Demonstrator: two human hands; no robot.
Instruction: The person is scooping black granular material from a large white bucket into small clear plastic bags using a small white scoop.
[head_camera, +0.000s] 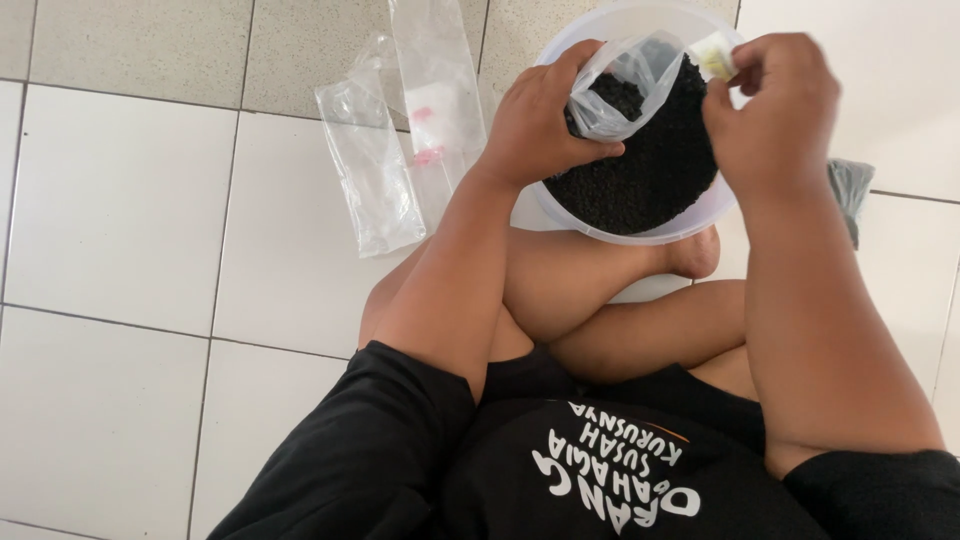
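While left hand (540, 125) fingers clutch crinkly clear bag (615, 85), right hand (775, 105) pinches pale scoop (716, 55), round white tub (640, 222), black granules (650, 165)

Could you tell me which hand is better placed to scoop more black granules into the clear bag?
Probably the right hand: it holds a small pale scoop beside the bag, while the left hand holds the bag over the tub.

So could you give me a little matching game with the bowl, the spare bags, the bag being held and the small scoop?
Things:
1. white bowl
2. spare clear bags
3. clear bag with dark grains
4. small pale scoop

Places:
A. in the right hand
B. flat on the floor tiles
C. by the crossed legs, full of black grains
D. in the left hand

Pairs: 1-C, 2-B, 3-D, 4-A
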